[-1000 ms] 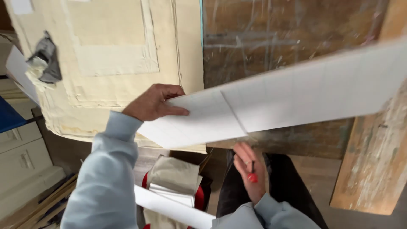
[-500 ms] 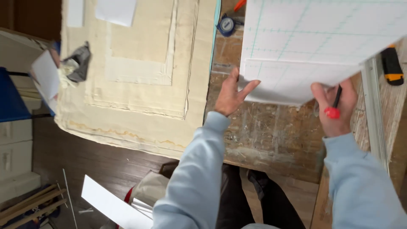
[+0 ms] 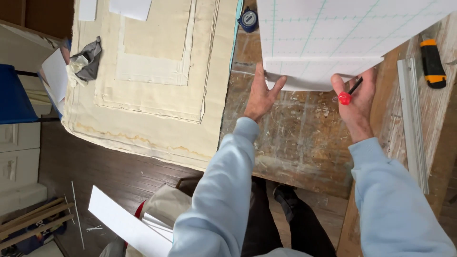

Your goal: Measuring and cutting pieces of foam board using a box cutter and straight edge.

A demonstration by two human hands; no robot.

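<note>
There is one view only, from a camera worn on the person's head, looking almost straight down past the chest and both sleeves. It sits close above the worn wooden workbench point(image 3: 304, 143), so the left hand point(image 3: 261, 97) and right hand point(image 3: 356, 107) fill the middle of the frame. The far edge of the picture cuts off the white gridded sheet point(image 3: 333, 33) the hands meet. To the left the view takes in the cream cloth point(image 3: 157, 90); along the near edge it drops to the dark floor point(image 3: 109, 176) and the person's legs. The right side reaches a metal ruler point(image 3: 413, 119).
</note>
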